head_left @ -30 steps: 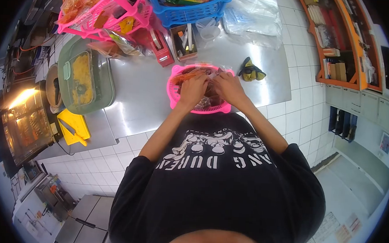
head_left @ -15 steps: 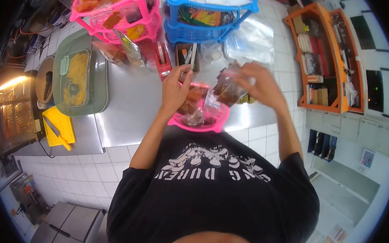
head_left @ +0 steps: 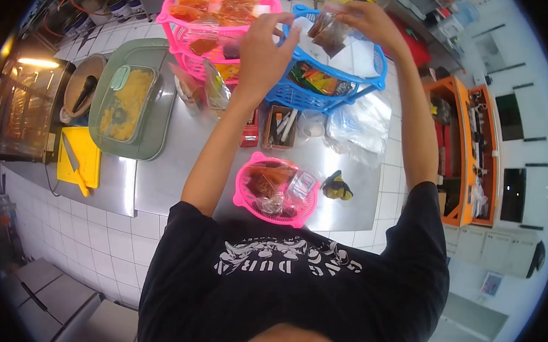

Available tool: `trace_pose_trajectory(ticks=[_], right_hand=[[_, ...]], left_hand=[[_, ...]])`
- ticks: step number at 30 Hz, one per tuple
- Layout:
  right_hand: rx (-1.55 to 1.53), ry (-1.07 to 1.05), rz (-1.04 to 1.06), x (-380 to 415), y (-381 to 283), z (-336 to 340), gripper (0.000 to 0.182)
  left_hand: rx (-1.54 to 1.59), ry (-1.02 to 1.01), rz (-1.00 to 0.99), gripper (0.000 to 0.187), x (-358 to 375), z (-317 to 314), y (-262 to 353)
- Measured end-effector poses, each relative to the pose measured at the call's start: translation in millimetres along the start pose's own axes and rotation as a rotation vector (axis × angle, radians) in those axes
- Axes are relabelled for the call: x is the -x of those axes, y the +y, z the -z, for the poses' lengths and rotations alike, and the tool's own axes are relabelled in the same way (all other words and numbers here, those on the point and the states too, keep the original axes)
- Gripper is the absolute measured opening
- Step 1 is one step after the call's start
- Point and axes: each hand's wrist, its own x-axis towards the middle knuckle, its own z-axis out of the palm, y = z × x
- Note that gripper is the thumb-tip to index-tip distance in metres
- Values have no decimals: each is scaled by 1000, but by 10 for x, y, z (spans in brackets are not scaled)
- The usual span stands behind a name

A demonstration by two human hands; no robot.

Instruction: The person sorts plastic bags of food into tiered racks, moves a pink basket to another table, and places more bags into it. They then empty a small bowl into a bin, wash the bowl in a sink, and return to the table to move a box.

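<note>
My right hand (head_left: 371,24) pinches the top of a clear plastic bag of dark brown contents (head_left: 331,34). That bag hangs over the top tier of the blue basket rack (head_left: 368,83), where white sheets or packets (head_left: 357,58) lie. My left hand (head_left: 264,53) is raised between the pink basket rack (head_left: 181,35) and the blue one, its thumb and fingers apart with nothing visible in them. Orange-red bagged food (head_left: 239,7) fills the pink rack's top tier. Nearer my body sits a small pink basket (head_left: 241,197) with brown bagged items (head_left: 264,183) and a white-labelled packet (head_left: 301,186).
On the steel table stand a green tub (head_left: 158,134) with a lidded yellow food container (head_left: 129,104), a box of pens (head_left: 279,128), a red tape dispenser (head_left: 250,132) and clear bags (head_left: 363,123). A knife (head_left: 72,154) lies on a yellow board (head_left: 90,139). A dark-yellow bundle (head_left: 337,185) is right of the small basket.
Both hands have moved forward from above the small pink basket to the tall racks. The brown-filled bag has travelled with my right hand to the blue rack. The view has shifted too.
</note>
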Motion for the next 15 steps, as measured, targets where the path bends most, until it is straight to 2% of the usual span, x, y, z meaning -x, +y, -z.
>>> trace_pose_trajectory(ticks=[2,3,4,6,8,10,11,12,14,15], right_hand=[[69,-4,-19,-179,216,-210,43],[14,-112,-89,-249,232,-268,44],[-39,-222,-161,-311,254,-319,46],[-128,-192,-210,-365,345,-335,45],[-316,-121,-339,-337,466,-312,44],[-274,-178,-304,-331,576,-338,40],[-245,-150,-213,-310,626,-375,38],[-217,-121,-120,-308,618,-376,36],[-228,-156,-137,-321,603,-338,34],[-239,-194,-152,-324,572,-312,31]], left_hand=[[-140,-101,-35,36,-19,-144,-191],[-164,-222,20,46,-27,-184,-232],[-170,-213,22,46,-21,-230,-273],[-386,-321,7,48,-43,-325,-320],[-442,-268,-7,49,-108,-406,-324],[-547,-181,-53,51,-174,-505,-313],[-542,-183,-54,51,-227,-573,-330],[-529,-250,-11,52,-313,-646,-370],[-519,-320,27,52,-421,-727,-457],[-411,-358,97,50,-455,-739,-490]])
